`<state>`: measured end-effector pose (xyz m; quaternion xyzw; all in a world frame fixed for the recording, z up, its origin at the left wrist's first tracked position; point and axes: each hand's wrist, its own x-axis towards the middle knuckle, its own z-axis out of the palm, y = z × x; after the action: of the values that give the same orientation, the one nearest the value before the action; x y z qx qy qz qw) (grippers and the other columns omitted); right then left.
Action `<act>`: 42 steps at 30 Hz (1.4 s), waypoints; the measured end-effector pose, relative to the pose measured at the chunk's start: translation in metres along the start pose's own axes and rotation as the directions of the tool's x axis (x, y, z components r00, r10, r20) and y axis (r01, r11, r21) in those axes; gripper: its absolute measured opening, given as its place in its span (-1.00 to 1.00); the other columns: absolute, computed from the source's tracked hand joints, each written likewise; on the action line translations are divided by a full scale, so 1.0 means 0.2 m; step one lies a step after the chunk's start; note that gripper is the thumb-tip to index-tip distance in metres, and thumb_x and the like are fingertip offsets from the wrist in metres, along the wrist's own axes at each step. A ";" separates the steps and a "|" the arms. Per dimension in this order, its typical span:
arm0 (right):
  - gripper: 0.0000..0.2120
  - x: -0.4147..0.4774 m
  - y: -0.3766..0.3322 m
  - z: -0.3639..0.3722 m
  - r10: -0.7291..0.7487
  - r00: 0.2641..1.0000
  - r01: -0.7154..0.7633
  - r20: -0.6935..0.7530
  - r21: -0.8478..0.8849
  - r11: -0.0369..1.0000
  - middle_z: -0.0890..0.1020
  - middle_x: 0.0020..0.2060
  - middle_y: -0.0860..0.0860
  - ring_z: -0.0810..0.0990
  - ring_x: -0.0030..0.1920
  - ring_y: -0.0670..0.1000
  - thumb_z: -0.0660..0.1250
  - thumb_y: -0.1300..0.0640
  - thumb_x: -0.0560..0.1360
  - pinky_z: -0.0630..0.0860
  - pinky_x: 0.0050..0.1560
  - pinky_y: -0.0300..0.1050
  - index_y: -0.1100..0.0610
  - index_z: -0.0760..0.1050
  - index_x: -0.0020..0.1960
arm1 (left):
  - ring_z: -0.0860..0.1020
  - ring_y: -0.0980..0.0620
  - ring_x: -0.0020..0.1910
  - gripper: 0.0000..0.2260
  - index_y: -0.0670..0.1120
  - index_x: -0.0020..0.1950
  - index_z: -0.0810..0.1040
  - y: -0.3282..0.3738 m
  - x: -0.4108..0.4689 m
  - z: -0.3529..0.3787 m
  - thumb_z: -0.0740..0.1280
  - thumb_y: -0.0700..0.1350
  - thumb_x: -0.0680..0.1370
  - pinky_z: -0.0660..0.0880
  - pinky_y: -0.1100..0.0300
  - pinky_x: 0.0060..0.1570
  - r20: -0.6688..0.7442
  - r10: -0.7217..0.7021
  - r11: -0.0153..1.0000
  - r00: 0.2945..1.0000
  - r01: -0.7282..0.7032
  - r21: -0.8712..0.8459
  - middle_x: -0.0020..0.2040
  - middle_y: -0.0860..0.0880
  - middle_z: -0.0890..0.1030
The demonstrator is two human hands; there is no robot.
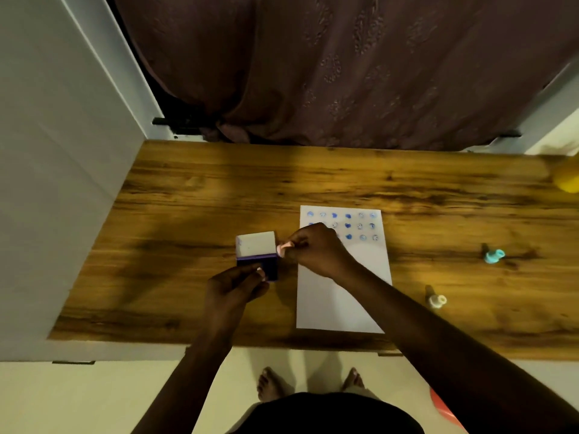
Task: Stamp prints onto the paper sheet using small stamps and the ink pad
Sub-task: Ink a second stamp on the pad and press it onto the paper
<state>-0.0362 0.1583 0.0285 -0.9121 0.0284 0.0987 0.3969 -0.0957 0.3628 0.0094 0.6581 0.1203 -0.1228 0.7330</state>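
Observation:
A white paper sheet (341,296) lies on the wooden table (188,195), with rows of blue prints along its top end. My left hand (233,288) holds the ink pad (258,255), a small blue box with its white lid tilted up, just left of the sheet. My right hand (313,247) pinches a small pink stamp (282,249) whose end sits at the right edge of the ink pad. The hand covers some of the prints.
A teal stamp (494,255) and a cream stamp (437,300) lie on the table to the right of the sheet. A yellow object (567,177) sits at the far right edge. A curtain (344,73) hangs behind the table; a wall panel stands to the left.

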 end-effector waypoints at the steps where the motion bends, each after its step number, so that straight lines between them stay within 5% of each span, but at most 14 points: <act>1: -0.72 -0.01 0.03 -0.03 0.029 0.999 -0.028 -0.029 0.029 0.999 0.71 -0.24 -0.09 0.65 -0.23 -0.15 0.53 -0.12 0.42 0.55 -0.25 -0.25 0.09 0.73 -0.04 | 0.77 -0.09 0.01 -0.76 -0.02 0.18 0.70 0.00 0.00 0.03 0.46 -0.26 0.56 0.71 0.16 -0.07 0.010 -0.010 1.000 1.000 0.010 -0.017 0.07 -0.07 0.79; 5: -0.71 -0.05 0.20 -0.16 0.103 0.979 -0.107 -0.178 -0.014 0.994 0.75 -0.08 -0.02 0.65 -0.13 -0.13 0.52 -0.09 0.45 0.41 -0.20 -0.37 0.12 0.72 0.00 | 0.76 -0.17 0.02 -0.73 0.06 0.08 0.71 -0.03 -0.02 0.13 0.47 -0.30 0.54 0.71 -0.01 0.00 0.022 -0.039 0.998 0.999 0.040 -0.041 0.05 -0.12 0.78; 12: -0.77 -0.04 0.36 -0.17 0.095 0.983 -0.138 -0.156 -0.295 0.945 0.71 0.04 0.10 0.67 0.03 0.09 0.38 0.04 0.57 0.56 0.04 -0.17 0.16 0.63 0.12 | 0.72 -0.28 0.07 -0.77 -0.10 0.13 0.66 -0.06 -0.06 0.22 0.49 -0.31 0.52 0.65 -0.26 0.14 -0.001 -0.055 0.998 0.998 0.055 -0.019 0.11 -0.26 0.72; 19: -0.70 0.03 0.33 -0.10 0.030 0.995 -0.072 -0.097 -0.463 0.883 0.65 0.17 0.10 0.65 0.14 0.11 0.37 0.01 0.57 0.57 0.19 -0.06 0.12 0.54 0.24 | 0.72 -0.25 0.10 -0.67 -0.17 0.29 0.59 -0.07 -0.06 0.20 0.48 -0.29 0.53 0.64 -0.26 0.16 -0.016 -0.072 0.997 0.997 0.071 -0.013 0.15 -0.24 0.71; 26: -0.68 0.08 0.34 -0.06 0.007 0.996 -0.054 -0.090 -0.521 0.852 0.67 0.15 0.08 0.66 0.12 0.10 0.38 0.01 0.56 0.58 0.15 -0.07 0.11 0.56 0.26 | 0.75 -0.18 0.03 -0.75 -0.09 0.18 0.65 -0.08 -0.02 0.18 0.49 -0.27 0.52 0.70 0.00 0.00 -0.056 -0.095 0.995 0.994 0.095 -0.011 0.10 -0.19 0.74; 39: -0.69 0.11 0.33 -0.02 0.064 0.993 -0.110 -0.099 -0.585 0.803 0.69 0.05 0.07 0.68 0.03 0.10 0.48 0.03 0.49 0.59 0.08 -0.10 0.13 0.58 0.17 | 0.76 -0.13 0.03 -0.76 -0.06 0.16 0.64 -0.06 0.06 0.25 0.47 -0.30 0.53 0.72 0.08 -0.07 -0.027 -0.086 0.996 0.996 0.086 -0.026 0.08 -0.10 0.74; 42: -0.71 0.11 0.32 -0.04 0.081 0.993 -0.118 -0.089 -0.588 0.800 0.69 0.04 0.08 0.68 0.00 0.10 0.46 0.02 0.50 0.61 0.04 -0.10 0.13 0.58 0.16 | 0.75 -0.17 0.04 -0.78 -0.07 0.13 0.66 -0.03 0.05 0.26 0.49 -0.28 0.52 0.71 -0.06 0.02 -0.020 -0.072 0.997 0.997 0.071 -0.027 0.10 -0.17 0.74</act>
<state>-0.0212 0.1091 -0.0156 -0.9901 0.0558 0.0963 0.0860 -0.0885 0.3106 0.0060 0.6450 0.1532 -0.1404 0.7354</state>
